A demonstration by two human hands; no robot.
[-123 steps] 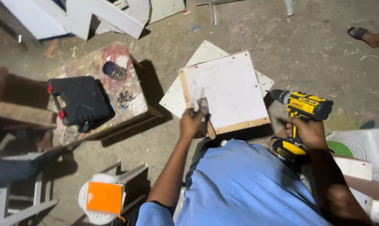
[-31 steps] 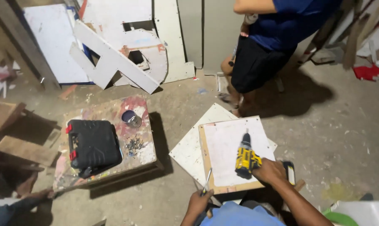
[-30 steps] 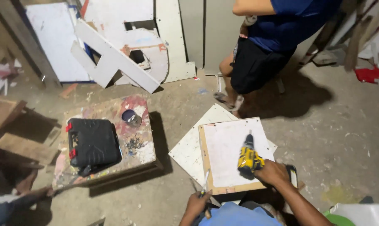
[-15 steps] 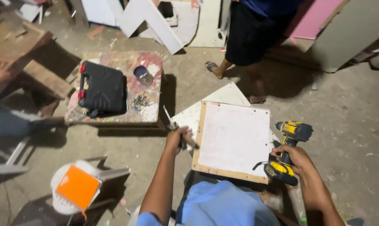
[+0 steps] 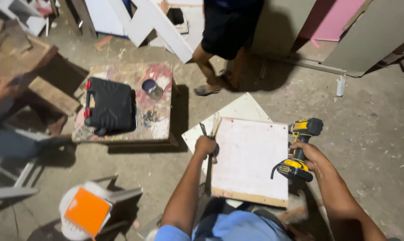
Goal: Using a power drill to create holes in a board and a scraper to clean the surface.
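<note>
A square white panel with a wooden edge (image 5: 250,157) lies on the floor in front of me, on top of a second white board (image 5: 237,111). My left hand (image 5: 206,146) grips a thin metal tool (image 5: 203,130) at the panel's left edge. My right hand (image 5: 310,157) holds a yellow and black cordless drill (image 5: 300,145) by its handle, just off the panel's right edge, with the drill head pointing left.
A low paint-stained table (image 5: 161,116) carries a black tool case (image 5: 111,106) and a small cup (image 5: 152,88). Another person's legs (image 5: 219,53) stand beyond the boards. White cut boards (image 5: 161,24) lean at the back. An orange-topped stool (image 5: 87,213) sits lower left, scrap wood (image 5: 28,67) at left.
The view has tilted down and the drill has come off the panel to its right edge. My left hand has stayed at the panel's left edge with the tool.
</note>
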